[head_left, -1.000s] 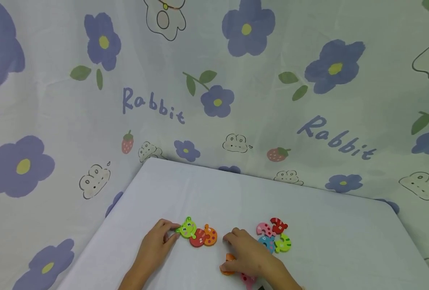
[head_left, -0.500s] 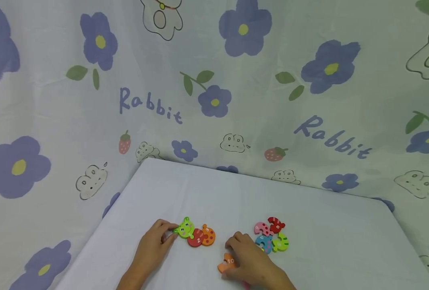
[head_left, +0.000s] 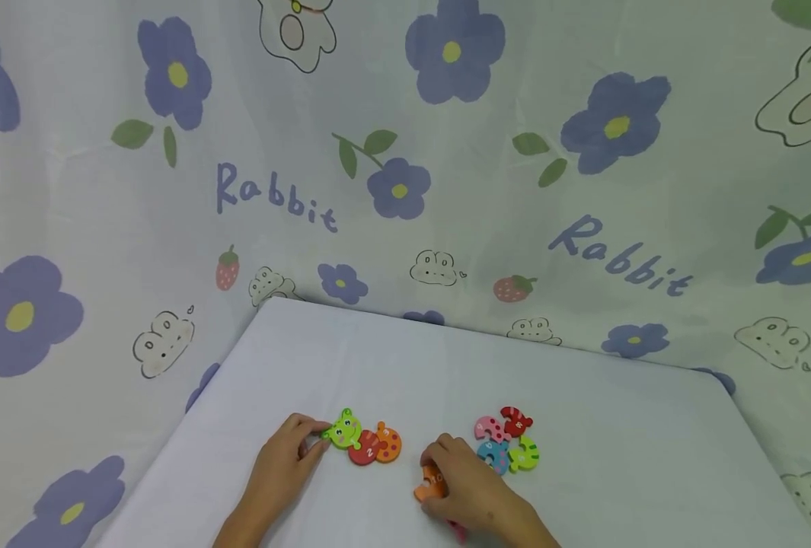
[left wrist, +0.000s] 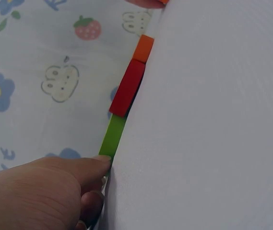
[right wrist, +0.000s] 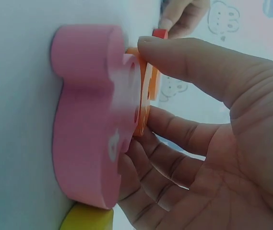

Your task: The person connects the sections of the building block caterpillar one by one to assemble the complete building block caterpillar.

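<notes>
My left hand (head_left: 282,460) pinches the edge of a green caterpillar-head puzzle piece (head_left: 343,431) between thumb and index finger. Joined to that head are a red piece (head_left: 362,450) marked 2 and a dotted orange piece (head_left: 389,444) marked 3. To their right, my right hand (head_left: 468,485) grips an orange puzzle piece (head_left: 427,485) marked 10; the right wrist view shows thumb and fingers on opposite sides of it. A pink puzzle piece (right wrist: 83,120) lies close to that hand, mostly hidden by it in the head view.
Beyond the right hand lie a pink piece (head_left: 487,428), a red piece (head_left: 516,422), a blue piece (head_left: 493,455) and a green piece (head_left: 525,455), grouped together. A yellow piece (right wrist: 89,218) touches the near pink one. A patterned curtain (head_left: 378,114) hangs behind the white table (head_left: 350,342).
My right hand has tightened round the orange 10 piece and turned it, so its number shows. The left hand keeps its pinch on the green head. The head view has shifted slightly.
</notes>
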The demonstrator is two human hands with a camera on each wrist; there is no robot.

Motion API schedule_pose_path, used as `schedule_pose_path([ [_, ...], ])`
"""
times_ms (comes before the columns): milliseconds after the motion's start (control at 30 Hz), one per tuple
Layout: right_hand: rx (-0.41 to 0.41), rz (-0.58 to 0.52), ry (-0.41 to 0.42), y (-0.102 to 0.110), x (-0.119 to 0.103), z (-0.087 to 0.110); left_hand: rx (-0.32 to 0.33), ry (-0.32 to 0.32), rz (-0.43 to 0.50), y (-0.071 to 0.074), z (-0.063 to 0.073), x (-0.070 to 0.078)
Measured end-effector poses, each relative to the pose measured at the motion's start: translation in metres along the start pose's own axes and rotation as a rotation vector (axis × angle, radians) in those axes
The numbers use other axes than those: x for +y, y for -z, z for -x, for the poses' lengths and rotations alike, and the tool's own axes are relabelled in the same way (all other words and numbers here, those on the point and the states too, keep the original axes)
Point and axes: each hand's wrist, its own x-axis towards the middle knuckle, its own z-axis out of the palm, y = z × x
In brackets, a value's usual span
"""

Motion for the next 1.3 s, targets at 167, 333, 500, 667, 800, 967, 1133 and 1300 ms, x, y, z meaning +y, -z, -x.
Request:
schedule_pose_path([
  [167,-0.009,-0.019,0.005,0.002,0.002,0.000,-0.019,0.018,0.004,0.001,0.000,0.000],
  [333,-0.035,-0.064,0.007,0.006,0.004,0.000,-0.014,0.012,0.011,0.000,-0.001,0.000],
  [500,-0.055,-0.097,0.020,0.010,0.008,0.000,0.003,-0.006,0.023,0.001,0.000,0.001],
  [667,-0.054,-0.097,0.034,0.010,0.010,0.000,-0.003,0.005,0.017,0.001,0.000,0.000],
  [800,-0.050,-0.098,0.045,0.010,0.010,0.002,-0.013,0.018,0.010,0.001,0.000,0.000],
  [967,-0.055,-0.131,0.059,0.014,0.012,0.004,-0.024,0.032,0.008,0.000,0.000,0.000],
  [1133,-0.054,-0.220,0.052,0.024,0.022,0.008,-0.028,0.025,0.008,0.001,0.000,-0.001],
  [1300,-0.056,-0.293,0.077,0.032,0.031,0.011,-0.036,0.020,0.004,0.002,0.000,0.000],
])
